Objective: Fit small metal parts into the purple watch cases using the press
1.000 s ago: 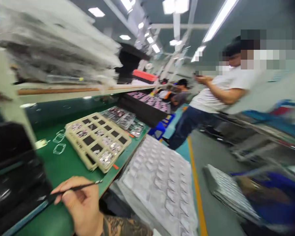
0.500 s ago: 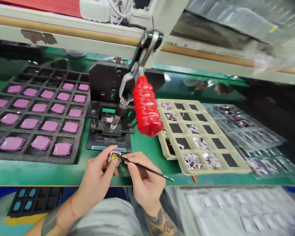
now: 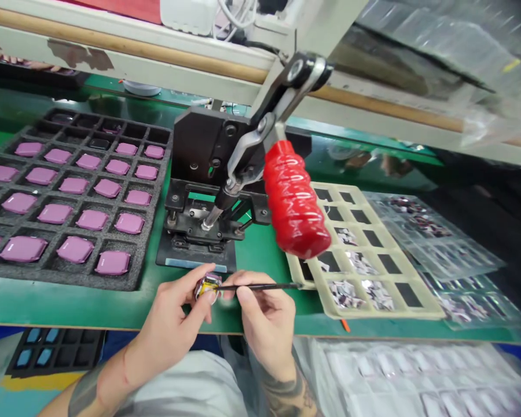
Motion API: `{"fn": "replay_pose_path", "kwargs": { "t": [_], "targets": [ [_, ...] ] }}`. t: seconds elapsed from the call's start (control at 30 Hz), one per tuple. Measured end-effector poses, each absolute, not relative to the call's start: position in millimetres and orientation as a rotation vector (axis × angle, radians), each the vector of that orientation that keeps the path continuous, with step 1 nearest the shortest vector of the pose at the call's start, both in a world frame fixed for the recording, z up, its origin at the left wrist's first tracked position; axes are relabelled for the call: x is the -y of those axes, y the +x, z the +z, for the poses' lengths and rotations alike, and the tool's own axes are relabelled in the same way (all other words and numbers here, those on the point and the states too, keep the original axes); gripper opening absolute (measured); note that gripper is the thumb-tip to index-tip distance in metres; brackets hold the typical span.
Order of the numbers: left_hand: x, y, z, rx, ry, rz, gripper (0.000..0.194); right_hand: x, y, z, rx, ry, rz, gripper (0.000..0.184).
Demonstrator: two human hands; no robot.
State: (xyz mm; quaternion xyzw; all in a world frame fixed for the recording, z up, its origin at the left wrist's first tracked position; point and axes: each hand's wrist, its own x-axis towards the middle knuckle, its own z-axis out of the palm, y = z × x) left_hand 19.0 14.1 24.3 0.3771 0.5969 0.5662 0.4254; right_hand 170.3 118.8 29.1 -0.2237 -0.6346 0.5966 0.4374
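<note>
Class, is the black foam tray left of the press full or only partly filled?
Partly filled: the black foam tray holds pink pads in most cells, but several far-row cells look bare.

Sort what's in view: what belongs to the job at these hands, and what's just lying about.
In use:
- left hand, pinching a small yellow-taped part
- right hand, holding a thin black tool against that part

Lying about, untouched:
- hand press with red handle
- foam tray of pink pieces
- beige tray of foil-wrapped pieces
- clear plastic tray
</note>
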Motion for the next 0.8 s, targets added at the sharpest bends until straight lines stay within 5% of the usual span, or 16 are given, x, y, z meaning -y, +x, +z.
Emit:
{"fn": "replay_pose_path", "kwargs": {
  "t": [0.1,0.3,0.57,0.67,0.73,0.8],
  "targets": [
    [-15.0,20.7,26.4,-1.412,0.845,1.496,0.048,-118.9,172.5,27.3,1.563,-0.387,1.604,0.01],
    [-19.3,25.6,30.2,-1.343,0.621,1.691,0.05,-115.0,168.3,19.1,1.346,-0.563,1.246,0.014],
    [-18.4,20.5,33.9,-1.238,0.567,1.733,0.054,-119.9,177.3,31.3,1.381,-0.524,1.518,0.006],
    [-17.1,21.5,28.5,-1.295,0.533,1.72,0.052,-145.8,198.7,65.2,1.419,-0.361,1.552,0.025],
    [-15.1,21.4,23.9,-1.325,0.594,1.676,0.053,-169.5,215.1,85.3,1.614,-0.418,1.245,0.026],
    [-13.2,20.4,21.2,-1.343,0.658,1.641,0.057,-190.5,226.0,94.4,1.821,-0.638,0.561,0.006]
  ]
}}
